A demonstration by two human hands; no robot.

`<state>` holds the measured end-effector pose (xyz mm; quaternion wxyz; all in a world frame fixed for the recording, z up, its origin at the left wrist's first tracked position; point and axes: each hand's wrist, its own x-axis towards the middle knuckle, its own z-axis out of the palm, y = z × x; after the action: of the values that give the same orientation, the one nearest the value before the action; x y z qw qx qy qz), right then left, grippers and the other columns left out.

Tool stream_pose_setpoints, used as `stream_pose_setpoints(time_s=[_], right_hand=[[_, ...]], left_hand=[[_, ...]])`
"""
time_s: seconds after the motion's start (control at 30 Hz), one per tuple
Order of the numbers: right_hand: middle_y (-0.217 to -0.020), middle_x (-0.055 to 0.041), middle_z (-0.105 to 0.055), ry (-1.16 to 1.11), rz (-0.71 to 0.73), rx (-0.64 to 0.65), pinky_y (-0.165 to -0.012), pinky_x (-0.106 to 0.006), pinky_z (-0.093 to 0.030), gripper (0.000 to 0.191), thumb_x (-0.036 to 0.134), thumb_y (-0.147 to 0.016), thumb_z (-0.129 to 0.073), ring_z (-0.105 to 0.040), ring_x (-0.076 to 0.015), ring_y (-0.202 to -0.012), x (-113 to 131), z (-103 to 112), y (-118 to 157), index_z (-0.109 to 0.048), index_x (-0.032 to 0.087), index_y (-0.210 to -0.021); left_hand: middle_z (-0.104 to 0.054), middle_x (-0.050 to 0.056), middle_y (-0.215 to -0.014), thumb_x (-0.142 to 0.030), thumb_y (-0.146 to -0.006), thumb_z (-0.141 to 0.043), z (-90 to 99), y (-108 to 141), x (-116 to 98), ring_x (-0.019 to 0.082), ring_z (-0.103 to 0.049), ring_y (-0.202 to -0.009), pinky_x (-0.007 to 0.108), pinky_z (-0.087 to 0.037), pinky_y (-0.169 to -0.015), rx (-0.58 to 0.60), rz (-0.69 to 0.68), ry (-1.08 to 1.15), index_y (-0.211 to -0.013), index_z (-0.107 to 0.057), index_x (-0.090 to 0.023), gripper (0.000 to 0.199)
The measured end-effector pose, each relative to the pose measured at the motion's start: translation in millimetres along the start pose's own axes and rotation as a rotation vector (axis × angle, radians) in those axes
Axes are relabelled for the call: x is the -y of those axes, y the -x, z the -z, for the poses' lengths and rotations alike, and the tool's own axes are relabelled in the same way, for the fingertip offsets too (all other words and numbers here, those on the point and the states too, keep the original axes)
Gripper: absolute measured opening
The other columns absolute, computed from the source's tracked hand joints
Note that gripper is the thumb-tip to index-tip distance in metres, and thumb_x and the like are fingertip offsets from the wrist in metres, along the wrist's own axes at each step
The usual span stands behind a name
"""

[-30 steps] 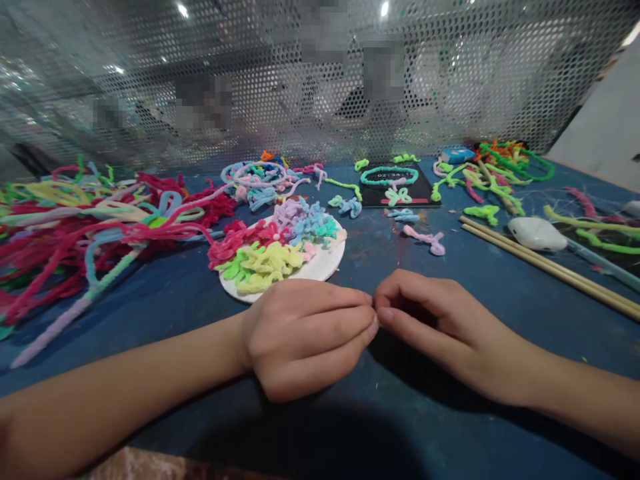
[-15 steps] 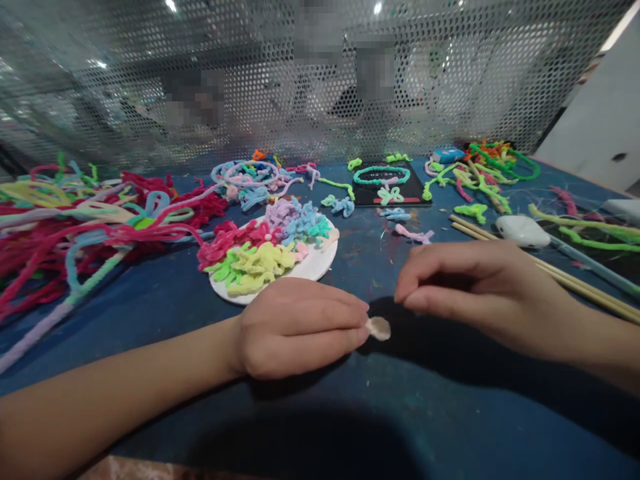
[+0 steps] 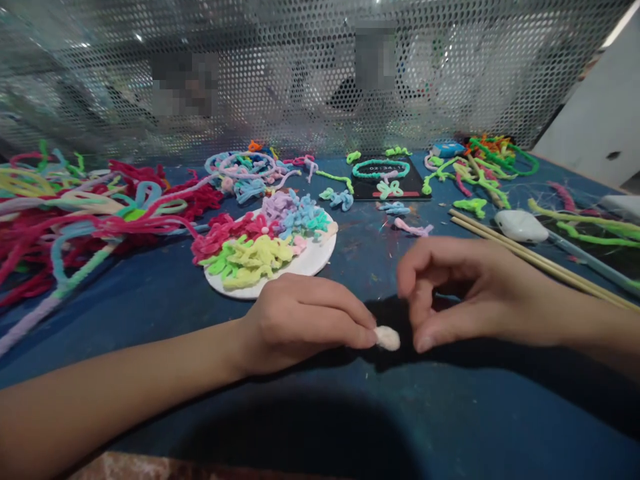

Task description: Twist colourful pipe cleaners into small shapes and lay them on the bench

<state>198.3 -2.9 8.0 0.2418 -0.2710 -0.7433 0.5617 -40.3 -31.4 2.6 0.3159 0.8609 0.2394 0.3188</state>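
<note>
My left hand (image 3: 310, 317) pinches a small cream pipe cleaner loop (image 3: 388, 338) between thumb and fingers; its rounded end sticks out to the right. Just right of it, my right hand (image 3: 465, 293) has its fingers curled, with thumb and forefinger apart and nothing visible between them. Behind my left hand, a white plate (image 3: 320, 257) carries bent pipe cleaner pieces (image 3: 263, 257) in pink, yellow, green, lilac and blue.
A heap of long pipe cleaners (image 3: 165, 223) lies at left. Farther back are a black timer screen (image 3: 420, 183) and a turquoise ring (image 3: 380, 169). Wooden sticks (image 3: 525, 252) and a white earbud case (image 3: 521, 226) lie at right. Perforated metal mesh (image 3: 280, 87) stands behind.
The cream loop has turned and shifted slightly right and down in my left hand. My right thumb has dropped away from the forefinger, widening the gap.
</note>
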Motion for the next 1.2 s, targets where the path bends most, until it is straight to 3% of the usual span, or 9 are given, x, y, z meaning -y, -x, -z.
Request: stream_pose_setpoints(time_s=[0.07, 0.23, 0.37, 0.5, 0.67, 0.8, 1.03, 1.2], right_hand=[[-0.058, 0.0038, -0.062, 0.008, -0.014, 0.052, -0.046, -0.018, -0.04, 0.009, 0.026, -0.081, -0.068, -0.053, -0.008, -0.05, 0.9, 0.5, -1.1, -0.063, 0.02, -0.077], [-0.056, 0.0044, -0.042, -0.03, 0.015, 0.023, -0.045, -0.02, -0.028, 0.034, 0.038, -0.097, -0.044, -0.035, -0.007, -0.05, -2.0, -8.0, -5.2, -0.066, 0.015, -0.087], [-0.064, 0.0026, -0.039, -0.109, -0.005, 0.003, -0.053, -0.024, -0.03, 0.047, 0.052, -0.097, -0.034, -0.034, -0.0103, -0.059, -10.7, -18.1, -4.2, -0.065, 0.017, -0.097], [-0.073, 0.0023, -0.041, -0.231, 0.021, -0.01, -0.063, -0.028, -0.035, 0.058, 0.066, -0.093, -0.024, -0.037, -0.0129, -0.066, -22.4, -22.0, -4.1, -0.053, 0.021, -0.116], [-0.08, 0.0018, -0.053, -0.376, -0.013, 0.003, -0.066, -0.025, -0.036, 0.028, 0.039, -0.098, -0.042, -0.043, -0.0112, -0.071, -28.4, -20.0, -6.8, -0.051, 0.023, -0.118], [-0.077, 0.0021, -0.056, -0.419, 0.001, -0.011, -0.062, -0.022, -0.036, 0.021, 0.024, -0.1, -0.038, -0.046, -0.009, -0.068, -26.7, -19.5, -7.4, -0.051, 0.02, -0.116], [-0.078, 0.0025, -0.067, -0.421, 0.068, -0.079, -0.062, -0.019, -0.041, 0.008, 0.025, -0.102, -0.035, -0.053, -0.0071, -0.066, -20.6, -20.2, -7.3, -0.04, 0.023, -0.097], [-0.077, 0.0024, -0.071, -0.187, 0.126, -0.194, -0.061, -0.02, -0.046, 0.01, 0.025, -0.096, -0.051, -0.061, -0.0082, -0.065, -16.8, -18.4, -5.9, -0.05, 0.022, -0.086]], left_hand=[[-0.076, 0.008, -0.088, -0.023, -0.088, -0.06, -2.1, -0.5, -0.1, 0.018, -0.073, -0.082, 0.024, -0.058, -0.075, -0.006, -0.02, 0.015, -0.087, -0.077, -0.026, 0.017], [-0.075, 0.008, -0.083, -0.017, -0.087, -0.062, -3.2, -2.2, 4.4, 0.014, -0.072, -0.076, 0.019, -0.057, -0.071, -0.052, -0.159, -0.05, -0.083, -0.074, -0.019, 0.013], [-0.074, 0.007, -0.083, -0.008, -0.083, -0.064, -2.9, -3.0, 8.0, 0.013, -0.071, -0.077, 0.017, -0.056, -0.072, -0.078, -0.17, -0.094, -0.082, -0.072, -0.017, 0.012], [-0.074, 0.007, -0.084, -0.007, -0.081, -0.067, -3.8, -2.9, 9.5, 0.014, -0.072, -0.075, 0.019, -0.057, -0.069, -0.105, -0.159, -0.096, -0.082, -0.072, -0.018, 0.012], [-0.074, 0.006, -0.083, -0.009, -0.081, -0.067, -3.2, -2.4, 11.6, 0.015, -0.072, -0.076, 0.02, -0.056, -0.07, -0.125, -0.136, -0.107, -0.084, -0.072, -0.02, 0.013], [-0.075, 0.005, -0.085, -0.01, -0.082, -0.067, -1.3, -2.6, 13.9, 0.015, -0.072, -0.076, 0.02, -0.055, -0.07, -0.13, -0.105, -0.125, -0.086, -0.073, -0.022, 0.014], [-0.074, 0.006, -0.085, -0.004, -0.079, -0.067, -1.5, -3.3, 13.4, 0.016, -0.072, -0.076, 0.02, -0.056, -0.069, -0.118, -0.129, -0.129, -0.087, -0.073, -0.022, 0.02], [-0.074, 0.006, -0.084, -0.004, -0.078, -0.068, -2.0, -2.0, 12.0, 0.015, -0.072, -0.075, 0.02, -0.056, -0.069, -0.138, -0.117, -0.118, -0.085, -0.073, -0.021, 0.019]])
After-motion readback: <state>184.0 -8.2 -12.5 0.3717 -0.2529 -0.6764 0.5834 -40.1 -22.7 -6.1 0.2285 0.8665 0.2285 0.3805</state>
